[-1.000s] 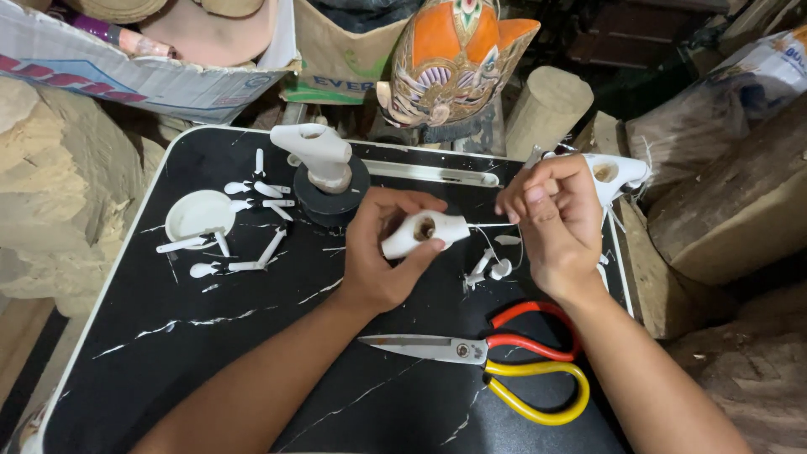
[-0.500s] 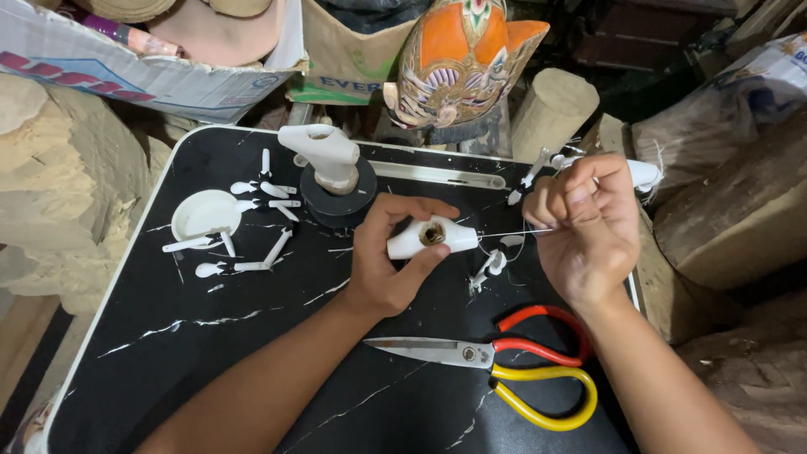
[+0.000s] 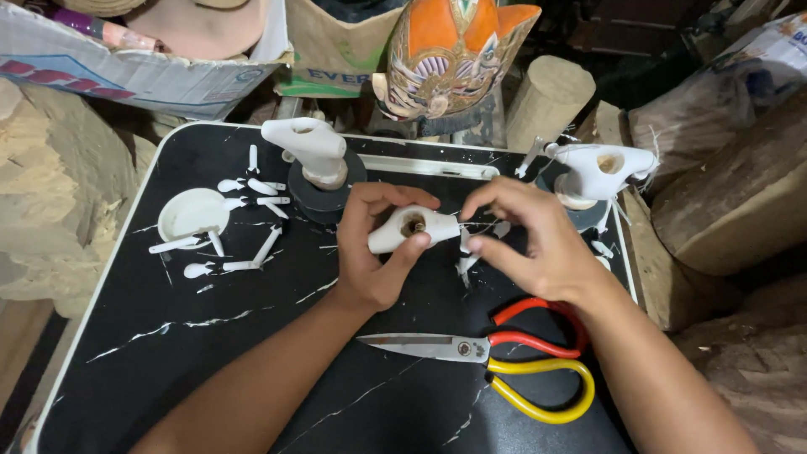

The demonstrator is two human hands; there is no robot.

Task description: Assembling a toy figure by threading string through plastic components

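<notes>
I'd keep left hand (image 3: 374, 252) clamped round the white carved piece (image 3: 403, 231), hole up; right hand (image 3: 525, 240) pinches a thin thread, probably (barely visible), just beside it.

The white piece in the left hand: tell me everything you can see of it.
The white piece is a small, smooth, elongated shape, painted or plaster-like, with a round brownish hole in its upper face. It lies roughly level above the black table, gripped in the left hand, thumb beneath and fingers over its far side. The right hand pinches something thin at its right end; what exactly cannot be told.
</notes>
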